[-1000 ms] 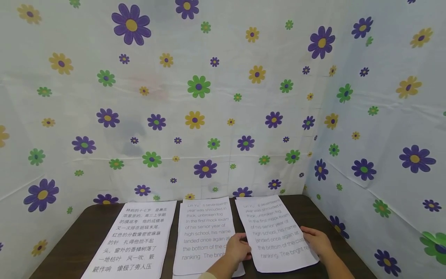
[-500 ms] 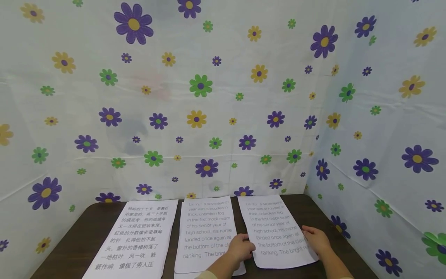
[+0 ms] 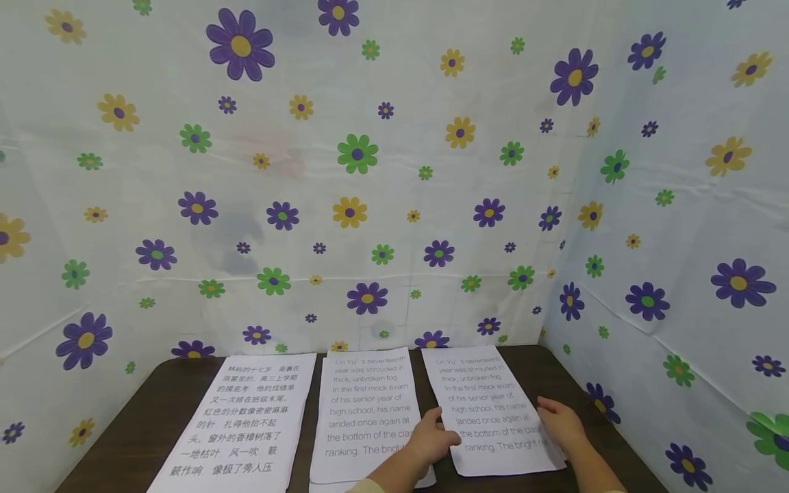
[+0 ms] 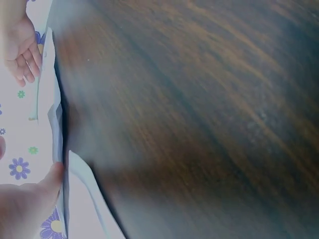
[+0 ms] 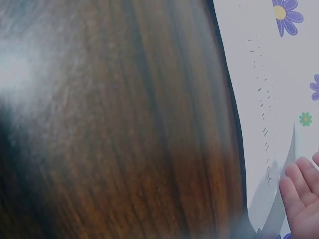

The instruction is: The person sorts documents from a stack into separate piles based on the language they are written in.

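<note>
One English-text paper (image 3: 487, 411) between left hand (image 3: 433, 438) and right hand (image 3: 562, 423), on a dark table (image 3: 135, 411)
It lies at five o'clock; both hands are released, the left touching its nine o'clock edge, the right its three; a second English sheet (image 3: 365, 414) at six, a Chinese-text sheet (image 3: 240, 418) at seven

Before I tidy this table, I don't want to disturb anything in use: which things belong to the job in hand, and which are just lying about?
Seemingly in the job:
rightmost paper
left hand, at its left edge
right hand, at its right edge

Apparently just lying about:
middle paper
leftmost paper
</note>
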The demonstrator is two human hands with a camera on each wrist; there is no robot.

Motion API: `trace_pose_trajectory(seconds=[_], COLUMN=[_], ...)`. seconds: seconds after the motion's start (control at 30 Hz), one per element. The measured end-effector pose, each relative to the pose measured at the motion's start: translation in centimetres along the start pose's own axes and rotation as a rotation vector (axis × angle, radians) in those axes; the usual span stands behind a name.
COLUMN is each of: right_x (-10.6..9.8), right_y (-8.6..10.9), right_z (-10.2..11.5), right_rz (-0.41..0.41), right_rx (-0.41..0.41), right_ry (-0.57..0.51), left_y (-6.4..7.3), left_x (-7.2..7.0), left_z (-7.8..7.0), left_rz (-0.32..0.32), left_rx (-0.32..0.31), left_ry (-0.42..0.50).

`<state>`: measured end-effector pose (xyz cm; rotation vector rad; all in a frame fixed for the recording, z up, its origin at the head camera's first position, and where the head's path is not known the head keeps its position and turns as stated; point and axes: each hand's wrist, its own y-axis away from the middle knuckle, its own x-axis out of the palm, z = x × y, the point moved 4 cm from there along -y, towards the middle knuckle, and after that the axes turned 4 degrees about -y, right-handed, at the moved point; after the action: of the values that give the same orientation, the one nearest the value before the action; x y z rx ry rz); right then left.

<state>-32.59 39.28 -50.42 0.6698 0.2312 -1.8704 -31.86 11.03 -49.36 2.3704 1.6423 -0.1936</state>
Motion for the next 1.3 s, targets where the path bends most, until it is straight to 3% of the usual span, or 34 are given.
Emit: trace_pose_trajectory(seconds=[0.3, 0.63, 1.03, 1.3], right_x=[1.0, 3.0, 5.6, 7.3], right_y=[-0.2, 1.5, 2.4, 3.1], right_z=[2.1, 5.9, 8.3, 10.0], right_rz=[0.001, 0.036, 0.055, 0.089], right_rx=[-0.105, -0.206, -0.246, -0.332], right_ry=[0.021, -0.045, -0.079, -0.12], left_y=[0.3, 0.9, 2.0, 2.7], left_x=[-1.9, -7.0, -13.5, -17.1], left_z=[-0.7, -0.7, -0.2, -0.2], left_rz=[0.015, -0.017, -0.106, -0.17], left_rx=[0.083, 0.159, 0.143, 0.121], left_ry=[0.002, -0.045, -0.132, -0.146])
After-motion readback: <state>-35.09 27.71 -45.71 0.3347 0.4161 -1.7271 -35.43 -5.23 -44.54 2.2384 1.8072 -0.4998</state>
